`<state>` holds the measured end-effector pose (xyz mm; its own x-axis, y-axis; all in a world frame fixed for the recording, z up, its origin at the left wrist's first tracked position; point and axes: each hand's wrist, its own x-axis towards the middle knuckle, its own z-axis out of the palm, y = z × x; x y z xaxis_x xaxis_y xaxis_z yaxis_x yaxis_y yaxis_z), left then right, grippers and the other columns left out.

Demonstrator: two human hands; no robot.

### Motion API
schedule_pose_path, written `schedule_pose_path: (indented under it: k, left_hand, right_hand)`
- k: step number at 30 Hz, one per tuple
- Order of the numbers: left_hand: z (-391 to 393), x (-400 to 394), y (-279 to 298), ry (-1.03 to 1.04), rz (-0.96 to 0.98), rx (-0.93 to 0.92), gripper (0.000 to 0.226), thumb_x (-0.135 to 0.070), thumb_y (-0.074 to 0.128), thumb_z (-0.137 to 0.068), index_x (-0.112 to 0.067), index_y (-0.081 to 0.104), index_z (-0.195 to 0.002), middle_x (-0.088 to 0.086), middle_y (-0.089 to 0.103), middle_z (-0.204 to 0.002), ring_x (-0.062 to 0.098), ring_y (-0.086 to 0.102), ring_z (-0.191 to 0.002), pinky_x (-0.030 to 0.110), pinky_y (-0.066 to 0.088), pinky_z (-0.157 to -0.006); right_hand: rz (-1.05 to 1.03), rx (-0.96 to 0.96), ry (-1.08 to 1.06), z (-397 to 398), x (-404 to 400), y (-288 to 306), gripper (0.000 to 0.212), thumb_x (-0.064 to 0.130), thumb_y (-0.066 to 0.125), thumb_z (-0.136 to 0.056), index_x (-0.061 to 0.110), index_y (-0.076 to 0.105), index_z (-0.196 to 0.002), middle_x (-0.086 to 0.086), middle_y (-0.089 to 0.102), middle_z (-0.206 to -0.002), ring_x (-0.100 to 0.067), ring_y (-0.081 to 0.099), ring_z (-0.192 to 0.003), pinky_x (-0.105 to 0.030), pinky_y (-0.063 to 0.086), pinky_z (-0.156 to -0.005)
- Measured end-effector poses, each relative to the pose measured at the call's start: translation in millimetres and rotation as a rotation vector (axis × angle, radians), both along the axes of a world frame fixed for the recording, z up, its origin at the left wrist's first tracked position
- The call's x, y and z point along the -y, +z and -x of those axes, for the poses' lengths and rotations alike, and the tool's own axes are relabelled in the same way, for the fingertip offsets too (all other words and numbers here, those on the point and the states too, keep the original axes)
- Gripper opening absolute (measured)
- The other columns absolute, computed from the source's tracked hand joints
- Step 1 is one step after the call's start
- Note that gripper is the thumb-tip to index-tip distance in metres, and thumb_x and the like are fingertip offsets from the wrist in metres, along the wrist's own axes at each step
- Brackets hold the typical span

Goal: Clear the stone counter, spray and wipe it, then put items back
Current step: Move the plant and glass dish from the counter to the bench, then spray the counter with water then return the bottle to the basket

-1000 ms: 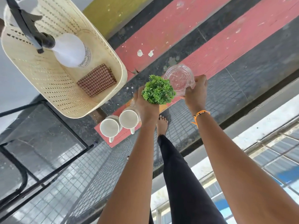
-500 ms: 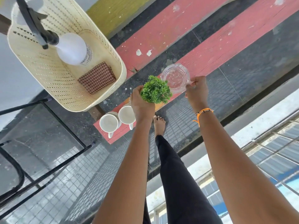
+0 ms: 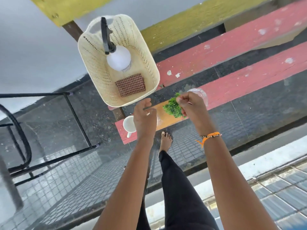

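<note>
On the red plank of the worktop (image 3: 240, 80), just in front of the person, sits a small green plant (image 3: 172, 107), bushy and leafy, resting on an orange board (image 3: 163, 117). Behind the plant a clear glass jar (image 3: 200, 93) shows only in part, the rest hidden by the right hand (image 3: 191, 107). That hand hangs over the plant with its fingers curled inward; whether it pinches any leaves cannot be told from this angle, and nothing plainly lies in its grasp. An orange thread bracelet (image 3: 210, 136) circles its wrist. The left hand (image 3: 144, 117) hovers beside the board, fingers loosely bent and holding nothing, covering part of what lies under it. Just left of it a white mug (image 3: 128, 124) stands on the red plank with its handle toward the person. Further back, a cream plastic basket (image 3: 149, 68) with perforated walls sits at the plank's end; inside it lie a white spray bottle (image 3: 118, 59) with a black trigger head and a folded brown checked cloth (image 3: 130, 85). Both forearms reach forward from below. A bare foot (image 3: 165, 141) and a black trouser leg show on the dark tiled floor (image 3: 74, 171), and a black metal frame (image 3: 76, 117) stands at left
</note>
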<state>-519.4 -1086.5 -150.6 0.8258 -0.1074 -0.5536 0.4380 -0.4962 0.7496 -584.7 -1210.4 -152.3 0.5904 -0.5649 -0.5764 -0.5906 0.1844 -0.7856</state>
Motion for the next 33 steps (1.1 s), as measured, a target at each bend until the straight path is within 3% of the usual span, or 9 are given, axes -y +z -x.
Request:
schedule_pose_path:
  k: [2, 5, 10, 12, 16, 20, 24, 28, 33]
  left_hand:
    - [-13, -12, 8, 0.068, 0.007, 0.011, 0.028, -0.004, 0.055, -0.084, -0.019, 0.061, -0.107, -0.011, 0.061, -0.093, 0.002, 0.057, -0.083, 0.02, 0.043, -0.077]
    - [-36, -27, 17, 0.17, 0.05, 0.018, 0.028, -0.003, 0.054, -0.084, -0.023, 0.061, -0.101, -0.01, 0.059, -0.089, 0.01, 0.057, -0.087, 0.013, 0.048, -0.065]
    - [-74, -40, 11, 0.218, 0.088, 0.017, 0.031, -0.002, 0.053, -0.083, -0.031, 0.063, -0.089, -0.008, 0.063, -0.094, 0.018, 0.06, -0.096, 0.042, 0.049, -0.095]
    - [-85, -40, 9, 0.24, 0.103, 0.017, 0.03, -0.002, 0.053, -0.085, -0.031, 0.063, -0.087, -0.008, 0.062, -0.09, 0.017, 0.059, -0.095, 0.043, 0.048, -0.096]
    - [-101, -38, 10, 0.32, 0.161, -0.013, 0.026, -0.006, 0.053, -0.089, -0.03, 0.062, -0.083, -0.01, 0.061, -0.085, 0.017, 0.058, -0.091, 0.039, 0.046, -0.094]
    - [-108, -34, 12, 0.333, 0.209, -0.044, 0.026, -0.005, 0.052, -0.09, -0.028, 0.062, -0.084, -0.008, 0.06, -0.084, 0.016, 0.056, -0.09, 0.036, 0.046, -0.094]
    - [-110, -37, 13, 0.317, 0.231, -0.041, 0.023, -0.005, 0.052, -0.09, -0.025, 0.063, -0.088, -0.009, 0.06, -0.083, 0.014, 0.056, -0.083, 0.033, 0.048, -0.09]
    - [-109, -45, 19, 0.34, 0.257, -0.046, 0.019, -0.007, 0.053, -0.09, -0.019, 0.065, -0.095, -0.003, 0.063, -0.089, 0.005, 0.057, -0.073, 0.026, 0.047, -0.084]
    - [-99, -68, 37, 0.388, 0.315, -0.044, 0.017, -0.009, 0.054, -0.09, -0.017, 0.066, -0.099, 0.003, 0.064, -0.097, 0.004, 0.059, -0.074, 0.019, 0.049, -0.078]
  right_hand:
    - [-0.016, 0.027, 0.071, -24, -11, 10, 0.014, 0.014, 0.057, -0.091, 0.017, 0.056, -0.077, 0.005, 0.05, -0.065, -0.009, 0.046, -0.053, -0.019, 0.042, -0.05]
    - [-0.006, 0.076, 0.18, -69, -25, 17, 0.005, 0.012, 0.057, -0.09, 0.008, 0.058, -0.087, 0.002, 0.053, -0.07, -0.012, 0.051, -0.059, -0.034, 0.05, -0.064]
    - [0.128, 0.132, 0.365, -155, -40, 6, 0.017, 0.012, 0.053, -0.091, 0.008, 0.059, -0.106, 0.003, 0.061, -0.095, -0.02, 0.061, -0.093, -0.034, 0.051, -0.088]
    - [0.202, 0.14, 0.388, -186, -41, -3, 0.029, 0.008, 0.05, -0.09, 0.008, 0.052, -0.119, -0.009, 0.057, -0.113, -0.021, 0.057, -0.102, -0.03, 0.046, -0.091]
    - [0.264, 0.048, 0.394, -235, -39, -26, 0.045, 0.004, 0.047, -0.09, 0.013, 0.04, -0.133, -0.013, 0.044, -0.13, -0.016, 0.049, -0.096, -0.026, 0.041, -0.084]
    - [0.315, 0.027, 0.417, -256, -42, -41, 0.046, 0.005, 0.053, -0.088, 0.018, 0.044, -0.132, -0.012, 0.041, -0.124, -0.014, 0.046, -0.083, -0.019, 0.039, -0.076]
    - [0.362, 0.07, 0.374, -256, -42, -46, 0.036, 0.01, 0.061, -0.086, 0.014, 0.052, -0.122, -0.01, 0.042, -0.115, -0.006, 0.048, -0.073, -0.025, 0.044, -0.08]
    - [0.402, 0.105, 0.371, -243, -46, -45, 0.032, 0.003, 0.059, -0.085, 0.005, 0.055, -0.117, -0.015, 0.045, -0.123, -0.025, 0.056, -0.103, -0.033, 0.045, -0.091]
    - [0.577, 0.145, 0.436, -217, -64, -34, 0.029, -0.002, 0.056, -0.084, 0.003, 0.057, -0.113, -0.012, 0.053, -0.122, -0.031, 0.049, -0.111, -0.036, 0.037, -0.093]
